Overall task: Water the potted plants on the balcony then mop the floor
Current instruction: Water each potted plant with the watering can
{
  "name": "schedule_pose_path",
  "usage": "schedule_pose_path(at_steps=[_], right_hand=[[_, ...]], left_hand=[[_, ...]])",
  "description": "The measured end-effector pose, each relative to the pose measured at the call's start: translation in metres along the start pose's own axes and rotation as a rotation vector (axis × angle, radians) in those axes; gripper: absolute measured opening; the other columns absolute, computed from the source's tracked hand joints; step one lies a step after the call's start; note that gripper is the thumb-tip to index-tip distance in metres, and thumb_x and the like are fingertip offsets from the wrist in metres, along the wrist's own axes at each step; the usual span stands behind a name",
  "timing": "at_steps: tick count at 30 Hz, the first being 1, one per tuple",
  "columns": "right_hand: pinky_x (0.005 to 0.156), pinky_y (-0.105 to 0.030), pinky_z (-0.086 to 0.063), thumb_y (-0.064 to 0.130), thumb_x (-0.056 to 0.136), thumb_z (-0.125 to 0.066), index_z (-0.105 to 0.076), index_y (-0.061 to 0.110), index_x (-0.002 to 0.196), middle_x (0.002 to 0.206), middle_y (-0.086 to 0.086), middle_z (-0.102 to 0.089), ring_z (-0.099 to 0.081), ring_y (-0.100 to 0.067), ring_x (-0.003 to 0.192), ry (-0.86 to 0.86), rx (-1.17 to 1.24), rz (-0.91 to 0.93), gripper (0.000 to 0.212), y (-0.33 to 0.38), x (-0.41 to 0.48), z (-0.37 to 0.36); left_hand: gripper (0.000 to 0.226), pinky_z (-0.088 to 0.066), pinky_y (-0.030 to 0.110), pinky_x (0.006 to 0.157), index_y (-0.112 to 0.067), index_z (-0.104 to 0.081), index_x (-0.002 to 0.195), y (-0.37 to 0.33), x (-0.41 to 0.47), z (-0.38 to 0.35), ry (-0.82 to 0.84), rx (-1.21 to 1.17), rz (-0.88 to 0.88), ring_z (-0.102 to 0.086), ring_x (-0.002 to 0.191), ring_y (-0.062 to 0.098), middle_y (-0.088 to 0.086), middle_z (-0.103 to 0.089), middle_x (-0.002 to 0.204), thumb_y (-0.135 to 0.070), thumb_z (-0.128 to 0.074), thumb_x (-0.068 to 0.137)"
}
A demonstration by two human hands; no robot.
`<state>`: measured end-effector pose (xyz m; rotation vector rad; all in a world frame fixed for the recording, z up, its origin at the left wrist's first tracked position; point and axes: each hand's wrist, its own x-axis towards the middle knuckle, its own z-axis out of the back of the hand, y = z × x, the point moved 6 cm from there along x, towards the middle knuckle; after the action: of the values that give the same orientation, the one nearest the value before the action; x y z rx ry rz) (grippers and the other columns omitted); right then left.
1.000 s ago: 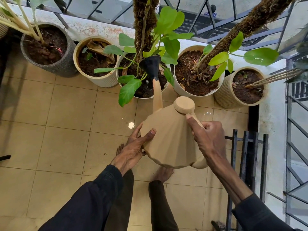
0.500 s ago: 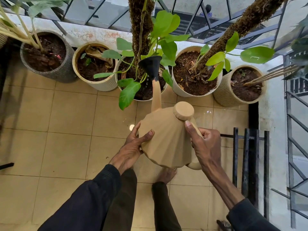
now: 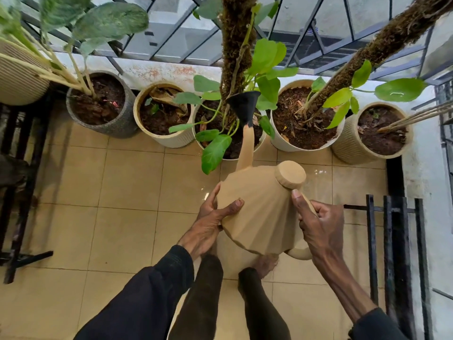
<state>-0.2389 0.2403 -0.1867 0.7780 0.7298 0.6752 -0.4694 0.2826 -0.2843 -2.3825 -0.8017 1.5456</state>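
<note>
A tan faceted watering can (image 3: 259, 212) is tilted forward, its black rose (image 3: 244, 104) over the soil of the middle white pot (image 3: 258, 146) with the moss pole. My right hand (image 3: 318, 224) grips the can's handle, thumb pointing up toward the round cap (image 3: 290, 174). My left hand (image 3: 212, 222) supports the can's left side with spread fingers and the thumb across its wall. No water stream is visible.
Several pots line the railing: a grey pot (image 3: 117, 123), a cream ribbed pot (image 3: 171, 141), a white pot (image 3: 289, 143) and a beige ribbed pot (image 3: 348, 148). Black metal racks stand at right (image 3: 392, 241) and left (image 3: 14, 217). My bare feet stand under the can on beige tiles.
The can's black rose has stayed over the middle pot and both hands have kept their hold. My head has moved back a little, bringing more of the left side into view.
</note>
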Motion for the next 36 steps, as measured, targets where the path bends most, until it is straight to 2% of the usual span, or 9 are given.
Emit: schedule_pose_path(at_steps=[3,6,12,17,23,28,31,33,36], right_hand=[[0.052,-0.039,-0.037,0.084,0.077,-0.064,-0.050,0.007,0.052,0.051,-0.016,-0.042,-0.039,-0.023,0.050,0.002,0.023,0.009,0.082,0.002,-0.002,-0.005],[0.052,-0.037,-0.039,0.092,0.072,-0.060,-0.053,0.002,0.055,0.054,-0.024,-0.047,-0.041,-0.023,0.050,0.009,0.022,0.022,0.092,0.007,-0.001,-0.010],[0.052,-0.035,-0.035,0.074,0.080,-0.067,-0.052,-0.003,0.053,0.053,-0.028,-0.046,-0.038,-0.021,0.048,0.063,0.028,0.075,0.083,0.020,0.009,-0.023],[0.050,-0.037,-0.034,0.089,0.075,-0.062,-0.052,-0.004,0.055,0.053,-0.028,-0.045,-0.037,-0.021,0.047,0.099,0.033,0.080,0.096,0.031,0.016,-0.036],[0.047,-0.044,-0.034,0.073,0.081,-0.067,-0.051,-0.008,0.056,0.053,-0.029,-0.043,-0.037,-0.022,0.049,0.163,0.002,0.104,0.086,0.052,0.021,-0.065],[0.048,-0.029,-0.030,0.072,0.078,-0.068,-0.052,0.011,0.048,0.044,0.003,-0.042,-0.036,-0.015,0.044,0.221,-0.037,0.097,0.070,0.078,0.022,-0.103],[0.047,-0.026,-0.037,0.067,0.077,-0.070,-0.062,0.025,0.053,0.046,-0.001,-0.054,-0.046,-0.010,0.047,0.225,-0.090,0.112,0.049,0.101,0.024,-0.129],[0.046,-0.025,-0.034,0.064,0.080,-0.068,-0.064,0.016,0.054,0.045,-0.001,-0.052,-0.043,-0.010,0.046,0.246,-0.134,0.118,0.055,0.116,0.026,-0.150],[0.048,-0.031,-0.036,0.059,0.086,-0.070,-0.070,0.000,0.065,0.058,-0.019,-0.064,-0.049,-0.018,0.051,0.260,-0.222,0.121,0.063,0.136,0.028,-0.177]], left_hand=[[0.101,-0.059,0.030,0.086,-0.032,-0.042,0.153,-0.009,-0.003,0.004,0.000,0.014,-0.017,-0.056,0.131,0.019,-0.003,-0.051,0.150,-0.014,-0.093,0.069],[0.101,-0.060,0.029,0.084,-0.035,-0.044,0.151,-0.015,-0.005,0.007,-0.018,0.025,-0.032,-0.055,0.132,0.019,-0.005,-0.048,0.150,-0.016,-0.095,0.067],[0.086,-0.059,0.031,0.085,-0.033,-0.047,0.149,-0.020,-0.011,0.017,-0.058,0.018,-0.080,-0.062,0.123,0.021,0.000,-0.061,0.139,-0.010,-0.087,0.076],[0.101,-0.058,0.036,0.085,-0.040,-0.047,0.148,-0.033,-0.012,0.028,-0.117,0.034,-0.108,-0.059,0.124,0.022,-0.006,-0.062,0.136,-0.027,-0.095,0.060],[0.113,-0.057,0.044,0.090,-0.043,-0.041,0.150,-0.045,-0.007,0.050,-0.115,0.008,-0.100,-0.059,0.125,0.023,-0.010,-0.060,0.136,-0.036,-0.098,0.053],[0.113,-0.058,0.045,0.087,-0.045,-0.043,0.148,-0.058,-0.005,0.080,-0.141,-0.039,-0.037,-0.059,0.122,0.024,-0.008,-0.060,0.136,-0.043,-0.099,0.049],[0.102,-0.057,0.042,0.079,-0.043,-0.042,0.150,-0.071,-0.001,0.099,-0.140,-0.057,0.010,-0.059,0.121,0.024,-0.005,-0.060,0.138,-0.039,-0.094,0.063],[0.096,-0.058,0.043,0.077,-0.043,-0.042,0.150,-0.081,0.000,0.113,-0.135,-0.050,0.046,-0.059,0.122,0.025,-0.002,-0.062,0.138,-0.039,-0.092,0.068],[0.101,-0.060,0.040,0.074,-0.041,-0.044,0.148,-0.097,-0.005,0.132,-0.144,-0.068,0.092,-0.059,0.122,0.028,0.003,-0.063,0.137,-0.046,-0.092,0.059]])
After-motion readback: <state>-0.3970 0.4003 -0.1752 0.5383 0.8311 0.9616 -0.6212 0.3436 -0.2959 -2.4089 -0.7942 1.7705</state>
